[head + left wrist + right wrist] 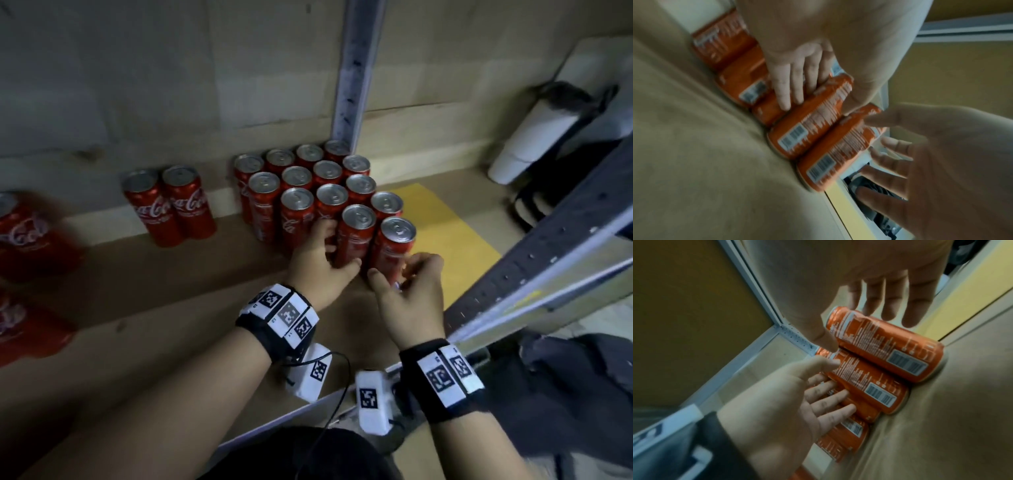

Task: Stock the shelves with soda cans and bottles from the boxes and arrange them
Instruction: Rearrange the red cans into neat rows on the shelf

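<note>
Several red cola cans (308, 178) stand in tight rows on the wooden shelf (154, 308). My left hand (342, 248) holds the second can (354, 226) of the front row, fingers behind it and thumb in front. The left wrist view shows this hand (818, 97) with the can (812, 126) between thumb and straight fingers. My right hand (394, 274) is spread around the front-right can (395, 243) without gripping it. In the right wrist view its straight fingers (892, 308) hover just off that can (890, 345), and the other held can (865, 382) stands beside it.
Two more cans (168, 205) stand apart to the left, and blurred cans (24, 236) fill the far left edge. A yellow sheet (455, 240) lies right of the cluster. A metal upright (352, 68) rises behind, a perforated rail (548, 267) runs at the right, and a white roll (534, 137) lies beyond.
</note>
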